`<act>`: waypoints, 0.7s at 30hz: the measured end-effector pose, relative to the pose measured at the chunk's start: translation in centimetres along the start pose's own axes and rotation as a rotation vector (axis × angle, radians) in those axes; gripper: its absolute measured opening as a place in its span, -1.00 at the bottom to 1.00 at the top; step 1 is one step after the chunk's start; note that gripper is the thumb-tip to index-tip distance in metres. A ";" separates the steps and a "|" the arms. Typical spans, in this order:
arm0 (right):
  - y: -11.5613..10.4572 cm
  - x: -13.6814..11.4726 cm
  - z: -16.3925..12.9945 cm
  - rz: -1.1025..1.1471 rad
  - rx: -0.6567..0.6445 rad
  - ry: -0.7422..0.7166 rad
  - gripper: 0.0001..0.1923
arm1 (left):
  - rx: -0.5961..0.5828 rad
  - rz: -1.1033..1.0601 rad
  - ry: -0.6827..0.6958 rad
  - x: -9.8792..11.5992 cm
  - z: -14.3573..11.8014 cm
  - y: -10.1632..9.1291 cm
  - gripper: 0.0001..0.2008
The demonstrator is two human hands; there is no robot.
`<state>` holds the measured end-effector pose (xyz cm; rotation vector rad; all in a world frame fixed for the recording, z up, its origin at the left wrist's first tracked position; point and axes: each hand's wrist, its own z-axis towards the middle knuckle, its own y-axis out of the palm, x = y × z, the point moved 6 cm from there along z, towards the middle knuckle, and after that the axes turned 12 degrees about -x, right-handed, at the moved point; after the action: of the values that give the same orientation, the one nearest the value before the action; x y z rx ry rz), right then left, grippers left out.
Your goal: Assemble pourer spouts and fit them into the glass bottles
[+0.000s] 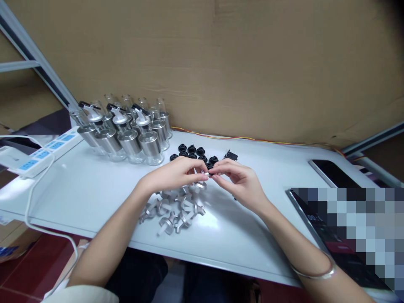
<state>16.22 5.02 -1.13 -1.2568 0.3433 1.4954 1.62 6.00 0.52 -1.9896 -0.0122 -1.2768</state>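
My left hand (181,172) is closed in a pinch on a small silver pourer top (205,173), mostly covered by the fingers. Right against it are the fingertips of my right hand (241,181), also closed; whatever they grip is too small and hidden to make out. Just behind the fingers sits a group of black rubber stoppers (191,149), the nearest partly covered by my hands. Below my left hand lies a loose pile of silver pourer tops (186,204) with pale stems. Several small black pieces (231,155) lie beyond my right hand.
Glass bottles with steel sleeves (128,143) stand back left, some with pourers fitted. A white power strip (47,153) and its cable lie at the left edge. At right are a phone (334,172) and a larger dark device (315,223). Cardboard (252,71) rises behind the table.
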 end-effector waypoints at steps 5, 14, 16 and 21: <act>0.0 -0.1 -0.1 -0.012 0.027 -0.021 -0.93 | 0.008 -0.001 0.004 -0.2 0.0 0.0 -0.76; -0.2 -0.1 -0.3 -0.032 0.099 -0.034 -0.91 | 0.007 -0.025 0.015 0.1 0.0 -0.1 -0.78; -0.2 -0.3 -0.4 -0.019 0.112 -0.047 -0.94 | 0.009 -0.031 0.010 0.1 -0.1 -0.1 -0.77; -0.1 -0.5 -0.4 -0.030 0.109 -0.026 -0.92 | -0.001 -0.022 0.011 0.1 0.0 0.1 -0.79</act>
<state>16.38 4.50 -0.84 -1.1503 0.3822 1.4476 1.69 5.87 0.58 -1.9887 -0.0279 -1.3015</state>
